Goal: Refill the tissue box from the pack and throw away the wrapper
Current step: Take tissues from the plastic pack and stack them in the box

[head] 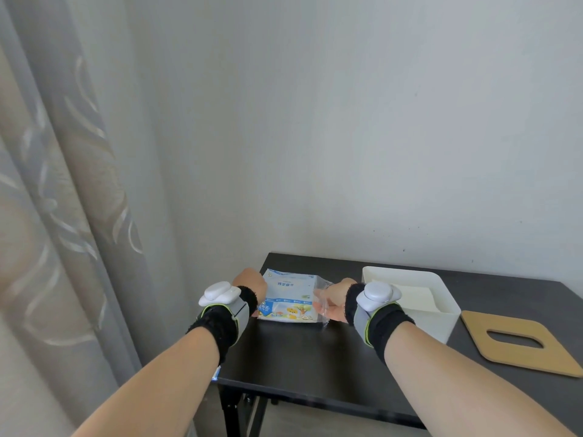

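A tissue pack (290, 298) in blue-and-white printed plastic lies on the black table (299, 357) near its left end. My left hand (250, 287) grips the pack's left side. My right hand (336, 299) pinches the clear wrapper at the pack's right end. To the right stands the open white tissue box (435, 320), with some white tissue visible inside. Its tan lid (517, 342), with an oval slot, lies flat on the table further right.
A grey wall runs behind the table. A patterned curtain (63, 216) hangs at the left, beside the table's left edge. Both wrists wear black bands with white trackers. No bin is in view.
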Tool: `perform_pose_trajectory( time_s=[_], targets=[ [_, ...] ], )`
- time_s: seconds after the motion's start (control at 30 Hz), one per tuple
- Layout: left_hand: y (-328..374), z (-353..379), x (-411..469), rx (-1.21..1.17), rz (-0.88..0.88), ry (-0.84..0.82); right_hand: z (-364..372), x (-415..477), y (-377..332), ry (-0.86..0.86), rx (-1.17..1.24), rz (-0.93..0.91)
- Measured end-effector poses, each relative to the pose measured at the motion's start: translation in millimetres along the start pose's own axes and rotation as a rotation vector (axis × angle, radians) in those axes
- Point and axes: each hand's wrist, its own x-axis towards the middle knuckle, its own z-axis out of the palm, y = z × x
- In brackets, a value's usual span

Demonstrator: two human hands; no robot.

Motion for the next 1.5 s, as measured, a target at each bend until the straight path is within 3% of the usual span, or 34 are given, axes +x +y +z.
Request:
perform_pose_trajectory(
  time_s=[0.17, 0.4, 0.67, 0.93, 1.07, 1.5],
  targets=[
    [-10.4, 8.9, 0.8, -0.134, -0.005, -0.022, 7.9, -5.6, -3.2, 0.006, 0.126, 0.042],
    [-12.7, 4.9, -7.6, -0.081, 0.038, 0.054, 8.8, -3.0, 1.3, 0.009, 0.226, 0.181],
    [-16.2, 3.8, -4.0, -0.072, 0.119, 0.08, 10.4, -5.3, 4.6, -0.036, 0.044, 0.147],
    [-16.0, 3.8, -0.4, -0.038, 0.071, 0.113, 10.5, -21.4, -13.8, -0.014, -0.124, -0.092],
    [-15.5, 2.1, -1.9, -0.034, 0.046, 0.124, -1.4, -20.1, -24.3, 0.002, -0.14, -0.126],
    [-2.8, -2.1, -11.1, 0.394, 0.036, 0.081, -54.0, -51.0, -72.2, 0.034, -0.097, -0.256]
  ],
)
